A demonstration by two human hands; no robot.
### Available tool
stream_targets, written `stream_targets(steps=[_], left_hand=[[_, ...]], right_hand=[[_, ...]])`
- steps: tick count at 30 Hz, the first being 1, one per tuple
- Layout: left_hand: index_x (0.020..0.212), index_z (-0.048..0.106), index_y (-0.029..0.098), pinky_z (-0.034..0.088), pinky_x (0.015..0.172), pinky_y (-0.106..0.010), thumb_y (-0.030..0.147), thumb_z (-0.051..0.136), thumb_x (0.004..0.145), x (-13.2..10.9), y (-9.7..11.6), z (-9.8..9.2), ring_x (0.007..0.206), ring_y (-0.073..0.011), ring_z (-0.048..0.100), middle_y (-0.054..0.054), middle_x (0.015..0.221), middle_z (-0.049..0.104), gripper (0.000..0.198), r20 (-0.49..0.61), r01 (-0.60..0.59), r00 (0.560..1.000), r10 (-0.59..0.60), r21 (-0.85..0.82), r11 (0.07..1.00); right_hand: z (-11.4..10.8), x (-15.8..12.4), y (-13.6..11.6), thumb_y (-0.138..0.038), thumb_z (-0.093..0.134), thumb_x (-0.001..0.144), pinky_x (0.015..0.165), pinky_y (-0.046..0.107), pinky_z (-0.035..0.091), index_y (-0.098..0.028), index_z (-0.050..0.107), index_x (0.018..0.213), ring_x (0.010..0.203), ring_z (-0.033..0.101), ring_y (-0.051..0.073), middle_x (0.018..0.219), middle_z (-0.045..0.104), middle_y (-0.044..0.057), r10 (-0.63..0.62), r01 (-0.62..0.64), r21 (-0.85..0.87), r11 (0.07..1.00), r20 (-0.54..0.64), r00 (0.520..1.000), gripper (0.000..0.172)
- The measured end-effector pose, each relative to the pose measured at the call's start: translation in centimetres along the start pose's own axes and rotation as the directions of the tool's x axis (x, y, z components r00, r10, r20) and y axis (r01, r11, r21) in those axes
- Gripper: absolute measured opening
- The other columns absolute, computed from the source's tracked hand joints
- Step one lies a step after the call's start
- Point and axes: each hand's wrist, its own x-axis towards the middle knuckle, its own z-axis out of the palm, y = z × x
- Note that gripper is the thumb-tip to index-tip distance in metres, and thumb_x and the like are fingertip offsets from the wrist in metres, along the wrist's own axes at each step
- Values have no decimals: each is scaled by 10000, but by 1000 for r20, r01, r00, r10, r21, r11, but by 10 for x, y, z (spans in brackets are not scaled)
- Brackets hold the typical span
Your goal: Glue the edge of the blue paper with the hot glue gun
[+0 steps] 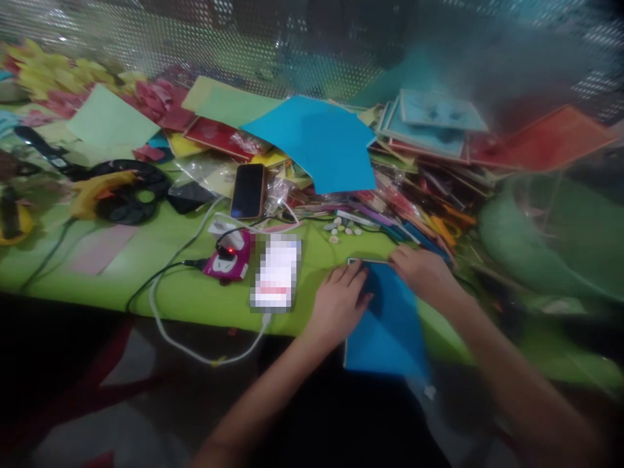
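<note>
A blue rectangular sheet or panel lies at the front edge of the green table, its lower end reaching past the edge. My left hand rests on its upper left part, palm down, with the fingers spread a little. At the panel's upper right corner is my right hand, its fingertips closed together on the edge. Whether those fingers pinch only the panel or something small as well is too blurred to tell. Small pale pebble-like pieces lie just beyond the panel.
Left of my hands are a lit phone on a white cable, a magenta power socket and a dark phone. A yellow glue gun lies farther left. Blue paper and coloured sheets are behind; a green translucent bag is at right.
</note>
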Motion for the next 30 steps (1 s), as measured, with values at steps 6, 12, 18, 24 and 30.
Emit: stream_targets(steps=[6,12,18,24,30], left_hand=[[1475,551,176,484,1120,-518,347,601,1021,4,1,1,1307,-330,587,-103,1567,564,488,28,-5,1000,3,65,998],[1482,550,175,491,1111,-525,349,581,1030,4,-1,2,1311,-343,585,-100,1564,568,485,22,-22,1000,21,88,996],[1477,559,180,491,1114,-526,348,595,1023,5,0,3,1308,-345,585,-106,1552,578,485,14,-16,1000,14,110,994],[1496,541,185,494,1108,-535,351,561,1038,5,1,2,1328,-344,578,-119,1545,582,487,32,-8,999,4,116,993],[1499,537,198,496,1109,-518,349,559,1039,5,1,2,1325,-337,576,-102,1561,569,485,38,-4,999,-1,131,991]], right_hand=[[-2,-17,12,-294,519,1042,635,307,372,-191,714,992,741,638,190,970,744,77,124,-111,134,985,-90,988,226],[-5,-63,25,-301,530,1034,796,335,488,-212,712,1033,939,705,234,1019,751,82,377,-302,330,894,-191,907,203],[11,-77,16,-283,505,1049,882,372,519,-201,742,1123,1013,715,248,1084,766,97,391,-286,406,868,-204,898,261],[23,-71,4,-273,466,1063,957,419,495,-205,726,1288,1120,665,275,1204,743,128,276,-205,358,911,-160,948,351],[30,-66,-1,-226,466,1045,948,443,487,-206,712,1331,1110,640,288,1217,738,128,232,-161,349,923,-173,957,378]])
